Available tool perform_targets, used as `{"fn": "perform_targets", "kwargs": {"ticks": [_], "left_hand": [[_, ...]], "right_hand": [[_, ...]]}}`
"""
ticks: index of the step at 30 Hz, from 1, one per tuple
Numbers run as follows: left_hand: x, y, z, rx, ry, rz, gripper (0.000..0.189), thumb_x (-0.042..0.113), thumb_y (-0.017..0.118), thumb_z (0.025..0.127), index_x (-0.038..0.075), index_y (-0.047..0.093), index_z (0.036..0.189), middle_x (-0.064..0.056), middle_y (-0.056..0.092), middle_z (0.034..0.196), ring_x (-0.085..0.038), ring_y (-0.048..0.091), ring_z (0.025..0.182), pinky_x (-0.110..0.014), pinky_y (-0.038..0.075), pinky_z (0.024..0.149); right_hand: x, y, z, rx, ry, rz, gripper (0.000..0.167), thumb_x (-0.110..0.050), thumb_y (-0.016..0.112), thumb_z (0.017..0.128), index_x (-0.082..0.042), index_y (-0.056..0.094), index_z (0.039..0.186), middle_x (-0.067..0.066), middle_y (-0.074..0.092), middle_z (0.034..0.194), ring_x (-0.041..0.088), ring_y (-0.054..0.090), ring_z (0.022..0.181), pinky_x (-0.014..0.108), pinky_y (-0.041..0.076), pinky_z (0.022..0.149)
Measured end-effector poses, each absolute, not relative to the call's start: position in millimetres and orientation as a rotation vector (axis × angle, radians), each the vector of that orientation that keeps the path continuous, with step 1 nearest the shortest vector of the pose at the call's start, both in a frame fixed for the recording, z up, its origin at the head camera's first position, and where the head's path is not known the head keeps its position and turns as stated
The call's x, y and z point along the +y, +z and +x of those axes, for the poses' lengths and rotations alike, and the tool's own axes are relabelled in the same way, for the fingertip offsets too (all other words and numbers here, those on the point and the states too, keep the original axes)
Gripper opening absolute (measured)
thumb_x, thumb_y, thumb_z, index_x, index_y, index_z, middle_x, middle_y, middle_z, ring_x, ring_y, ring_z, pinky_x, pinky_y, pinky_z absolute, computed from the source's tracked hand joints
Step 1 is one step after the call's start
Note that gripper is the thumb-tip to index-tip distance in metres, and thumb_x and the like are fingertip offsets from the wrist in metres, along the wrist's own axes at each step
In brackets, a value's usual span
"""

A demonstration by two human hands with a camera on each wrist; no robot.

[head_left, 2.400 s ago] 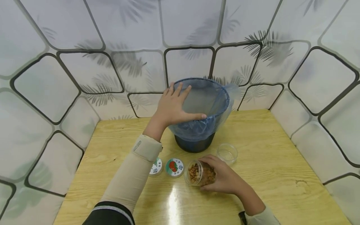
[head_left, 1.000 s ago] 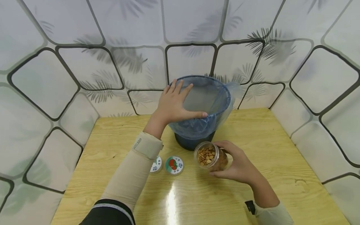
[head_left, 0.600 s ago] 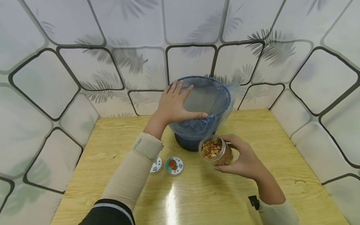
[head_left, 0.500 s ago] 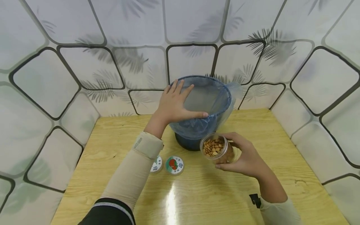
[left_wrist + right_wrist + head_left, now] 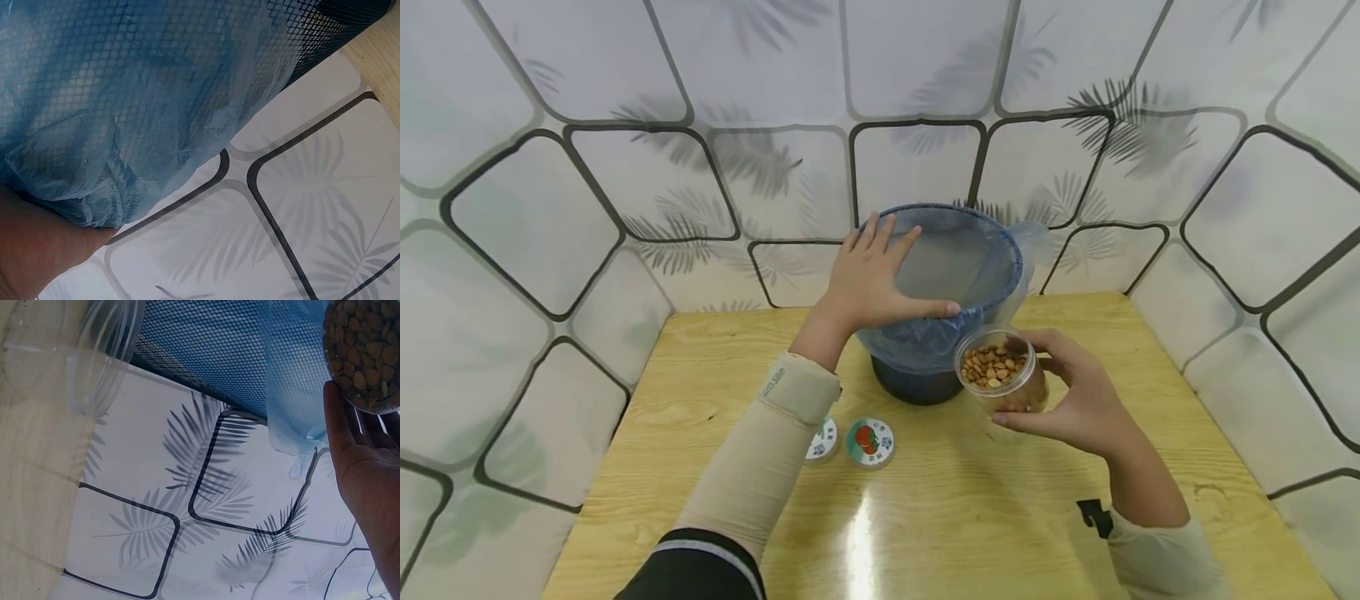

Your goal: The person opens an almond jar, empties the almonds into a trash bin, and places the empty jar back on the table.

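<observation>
My left hand (image 5: 874, 279) rests on the rim of a dark mesh wastebasket (image 5: 917, 385), its fingers spread along the left side and the thumb lying on the front edge. A thin blue plastic bag (image 5: 925, 337) lines the basket and folds over its rim. In the left wrist view the hand (image 5: 44, 247) touches the crinkled bag. My right hand (image 5: 1086, 400) grips a clear, lidless jar of almonds (image 5: 996, 367) around its side, just in front of the basket, mouth tilted toward me. Almonds (image 5: 365, 356) also show through the jar's base in the right wrist view.
Two round white lids lie left of the jar: one with a tomato picture (image 5: 870, 442), one (image 5: 823, 439) partly behind my left sleeve. A clear empty container (image 5: 103, 356) stands on the wooden table (image 5: 715, 367). Patterned walls (image 5: 917, 167) enclose the back and sides.
My right hand has lifted the jar of almonds up and to the right, nearer the wastebasket, turning its mouth more upward. The left hand has stayed on the rim.
</observation>
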State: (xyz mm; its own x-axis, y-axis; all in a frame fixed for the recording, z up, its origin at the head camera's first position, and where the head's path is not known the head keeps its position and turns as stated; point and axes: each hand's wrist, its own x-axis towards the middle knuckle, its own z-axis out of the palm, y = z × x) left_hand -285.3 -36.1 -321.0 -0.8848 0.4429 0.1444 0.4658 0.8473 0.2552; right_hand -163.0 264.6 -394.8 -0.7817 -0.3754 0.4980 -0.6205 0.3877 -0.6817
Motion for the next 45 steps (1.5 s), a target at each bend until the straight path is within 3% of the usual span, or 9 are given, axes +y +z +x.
{"fn": "perform_targets", "kwargs": {"ticks": [8,34,45], "left_hand": [[-38,-321,-284,-2.951,-0.446,-0.714,0.132,0.095,0.06,0.076,0.026,0.003,0.173,-0.012,0.004,0.18,-0.033,-0.005,0.167,-0.058,0.003,0.135],[-37,-323,-287,-2.93,-0.435,-0.704,0.131,0.096,0.059,0.075,0.023,0.012,0.173,-0.013,0.005,0.18,-0.034,-0.004,0.168,-0.06,0.007,0.134],[-36,-321,-286,-2.929,-0.436,-0.71,0.131,0.096,0.059,0.075,0.025,0.009,0.173,-0.013,0.004,0.18,-0.033,-0.005,0.168,-0.059,0.005,0.135]], "right_hand": [[264,-382,-169,-2.334,1.299,0.826,0.095,0.006,0.102,0.057,-0.001,0.062,0.143,0.01,0.069,0.132,0.005,0.063,0.124,0.013,0.054,0.095],[269,-350,-186,-2.254,1.224,0.725,0.095,0.015,0.099,0.054,-0.002,0.065,0.141,0.007,0.067,0.129,0.006,0.064,0.115,0.01,0.052,0.094],[271,-335,-195,-2.265,1.177,0.584,0.088,0.011,0.098,0.059,0.001,0.065,0.14,0.01,0.065,0.14,0.0,0.061,0.113,0.009,0.048,0.095]]}}
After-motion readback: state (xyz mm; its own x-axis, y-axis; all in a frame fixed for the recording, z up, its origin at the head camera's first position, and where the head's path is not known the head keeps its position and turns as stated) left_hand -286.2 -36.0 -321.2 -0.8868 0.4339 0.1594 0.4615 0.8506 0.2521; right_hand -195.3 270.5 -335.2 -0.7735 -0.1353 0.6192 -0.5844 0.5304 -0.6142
